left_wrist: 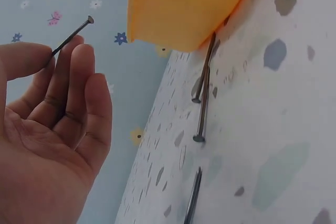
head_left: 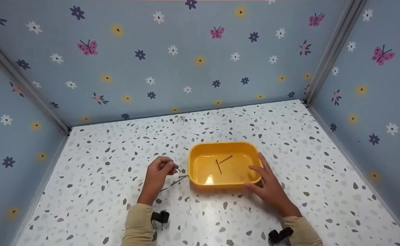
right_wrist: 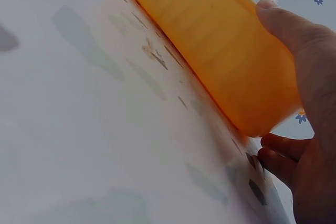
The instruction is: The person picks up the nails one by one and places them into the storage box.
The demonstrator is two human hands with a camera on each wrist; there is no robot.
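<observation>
In the tray (head_left: 236, 175) lie two nails (head_left: 218, 166), left hand (head_left: 158, 175) pinching another nail (left_wrist: 72, 36), right hand (head_left: 270, 187) gripping the rim (head_left: 224, 185)

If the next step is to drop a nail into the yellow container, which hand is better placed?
Probably the left hand: it pinches a nail near the yellow container. The right hand holds the container's opposite end and shows no nail.
</observation>
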